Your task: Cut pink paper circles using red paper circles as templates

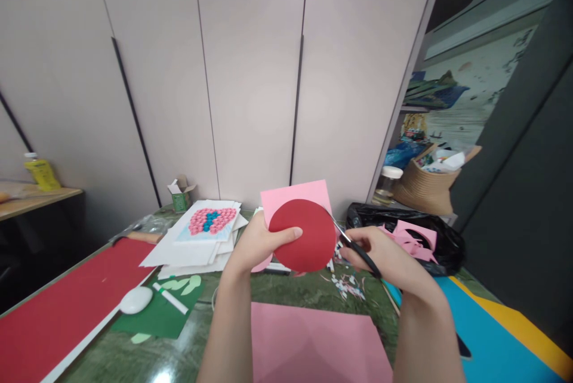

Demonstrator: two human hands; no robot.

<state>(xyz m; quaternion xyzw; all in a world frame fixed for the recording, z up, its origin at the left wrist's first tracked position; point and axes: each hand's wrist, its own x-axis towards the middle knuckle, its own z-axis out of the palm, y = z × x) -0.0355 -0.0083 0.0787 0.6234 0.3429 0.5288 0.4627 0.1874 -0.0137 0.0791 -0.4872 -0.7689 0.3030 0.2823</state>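
A red paper circle (308, 246) lies flat against a pink paper sheet (295, 189), both raised above the table. My left hand (259, 243) pinches them together at the left, thumb on the red face. In my right hand (371, 246) is a pair of scissors (360, 255) with black handles. Their blades reach the circle's upper right edge, beside the pink sheet; how far they are apart is hard to tell. Under my hands a larger pink sheet (313, 341) rests on the table.
White sheets topped by a pink-and-blue heart picture (212, 220) lie left. Nearer are green paper (168, 317), a white marker (171, 298) and red board (76, 305). On the right are a black bag (452, 252) with pink scraps, blue board (483, 335) and small paper clippings (348, 286).
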